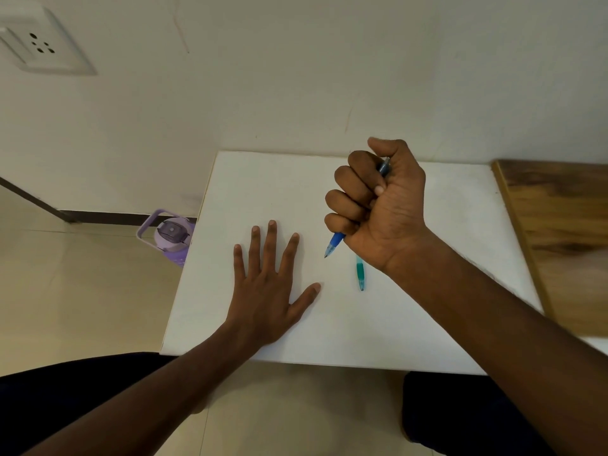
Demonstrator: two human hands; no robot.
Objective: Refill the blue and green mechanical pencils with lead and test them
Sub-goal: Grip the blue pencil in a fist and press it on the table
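Head view, looking down on a white rectangular table set against a pale wall. The right hand is raised over the table's middle, closed into a fist around the blue plastic mechanical pencil. All four fingers curl over the barrel and the thumb stands up at the top of the fist, beside the pencil's upper end, which shows in the gap at about 1 o'clock from the knuckles. The blue grip and clear tip come out below the little finger, slanting toward 7 o'clock; whether the tip touches the table cannot be told.

The green translucent mechanical pencil lies on the table untouched, just at 6 o'clock of the fist's heel, its tip pointing toward the near edge (its upper half is hidden behind the right wrist). It sits near the blue pencil's tip, at about 4 o'clock from it.

The left hand lies flat on the table, palm down, fingers straight and spread, thumb stretched toward 2 o'clock; it holds nothing. The blue pencil's tip is at about 2 o'clock from that thumb, apart from it.

On the tiled floor at 9 o'clock of the table stands a lilac plastic water bottle with a handle. A wooden board surface adjoins the table at 3 o'clock, and a white wall socket sits at the upper left.
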